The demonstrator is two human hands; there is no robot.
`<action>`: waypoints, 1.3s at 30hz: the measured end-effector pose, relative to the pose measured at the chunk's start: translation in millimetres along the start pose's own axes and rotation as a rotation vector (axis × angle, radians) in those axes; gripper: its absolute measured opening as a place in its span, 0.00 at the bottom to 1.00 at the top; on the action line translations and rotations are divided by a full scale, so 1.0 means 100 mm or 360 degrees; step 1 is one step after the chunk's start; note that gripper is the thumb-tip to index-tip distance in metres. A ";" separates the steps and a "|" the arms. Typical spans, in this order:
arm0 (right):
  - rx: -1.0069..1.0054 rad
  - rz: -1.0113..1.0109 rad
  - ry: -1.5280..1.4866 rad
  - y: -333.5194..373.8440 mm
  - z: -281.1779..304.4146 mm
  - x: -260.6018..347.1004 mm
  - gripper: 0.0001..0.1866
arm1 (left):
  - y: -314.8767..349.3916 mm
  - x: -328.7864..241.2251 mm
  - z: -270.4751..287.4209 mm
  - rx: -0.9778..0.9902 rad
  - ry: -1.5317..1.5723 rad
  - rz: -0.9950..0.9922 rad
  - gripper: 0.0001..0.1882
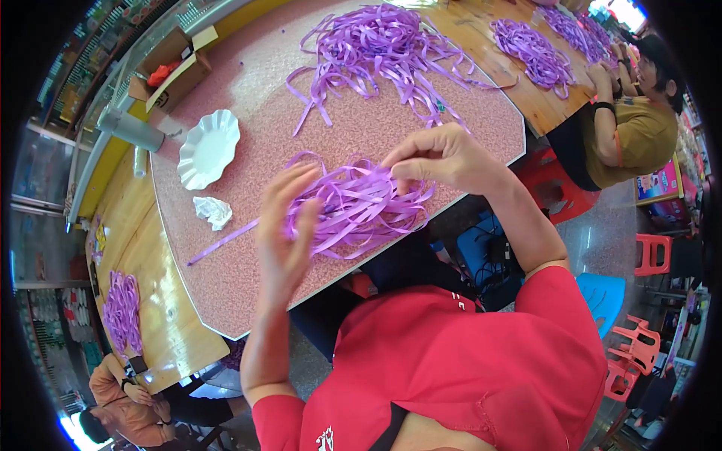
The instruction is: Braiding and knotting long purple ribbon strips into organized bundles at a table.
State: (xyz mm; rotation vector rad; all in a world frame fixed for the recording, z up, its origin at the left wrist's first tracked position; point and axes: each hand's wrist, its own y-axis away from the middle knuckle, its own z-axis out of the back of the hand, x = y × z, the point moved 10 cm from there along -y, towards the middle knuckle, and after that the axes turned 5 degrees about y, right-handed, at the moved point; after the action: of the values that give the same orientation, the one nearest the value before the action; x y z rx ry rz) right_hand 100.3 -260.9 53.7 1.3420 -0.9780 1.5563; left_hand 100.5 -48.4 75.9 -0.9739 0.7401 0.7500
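A loose heap of narrow purple ribbons [353,214] lies on the pink speckled table right in front of me. My right hand [451,159] is at its far right edge, thumb and forefinger pinched on a purple ribbon at the heap; the ribbon's end is hidden by the fingers. On the left side of the heap my left hand [284,222] is raised over it, smeared by motion, its fingers apart and nothing visible in them. One ribbon tail runs out from beneath it to the left. A bigger purple ribbon pile [376,45] sits at the table's far side.
Left of the heap are a white scalloped dish [209,150], a crumpled tissue [213,213], a grey cylinder [129,128] and an open cardboard box [174,71]. One person [632,120] works at far-right ribbons [532,56]; another [128,406] sits lower left, near more ribbons [122,312].
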 end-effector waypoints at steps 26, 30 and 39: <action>-0.0337 0.0685 0.0490 0.19 -0.28 0.41 0.10 | 0.13 0.25 -0.81 0.0240 0.1716 0.0715 0.08; -0.0379 0.0734 0.0547 0.21 -0.29 0.46 0.06 | 0.14 0.25 -0.76 0.0198 0.1593 0.0690 0.08; -0.0390 0.0708 0.0543 0.20 -0.29 0.42 0.04 | 0.17 0.23 -0.75 0.0221 0.1551 0.0737 0.09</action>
State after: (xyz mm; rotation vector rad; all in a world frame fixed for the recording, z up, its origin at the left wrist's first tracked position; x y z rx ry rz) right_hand 68.6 -236.7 90.9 0.6854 -1.2525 1.8430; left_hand 83.8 -105.1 22.1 -1.0344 1.8879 0.5728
